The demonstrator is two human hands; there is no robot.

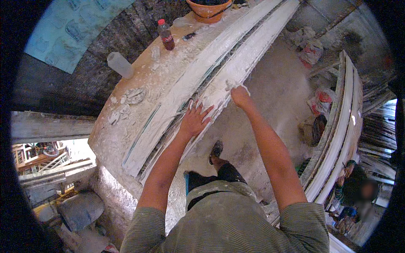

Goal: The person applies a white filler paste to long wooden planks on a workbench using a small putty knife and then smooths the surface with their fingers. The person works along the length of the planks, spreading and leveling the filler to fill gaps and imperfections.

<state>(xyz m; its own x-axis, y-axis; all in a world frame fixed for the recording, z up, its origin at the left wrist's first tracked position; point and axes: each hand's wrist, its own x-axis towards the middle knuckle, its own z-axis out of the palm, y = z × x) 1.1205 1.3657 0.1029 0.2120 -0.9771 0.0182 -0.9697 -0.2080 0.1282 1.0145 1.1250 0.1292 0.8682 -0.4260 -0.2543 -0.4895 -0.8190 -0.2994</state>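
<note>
Two long white plaster-coated strips run side by side across the bench, with a dark gap and loose fibres between them. My left hand lies on the nearer strip, palm down with its fingers spread. Wet white plaster and stringy fibres surround its fingertips. At the strip's right edge my right hand is closed on a ragged white clump that looks like plaster-soaked fibre. Part of the clump sticks out past the fingers; the rest is hidden in the grip.
The bench carries a red-capped bottle, a pale plastic container, plaster scraps and an orange bucket. More long white strips stand at right, near another person. Bags lie on the floor.
</note>
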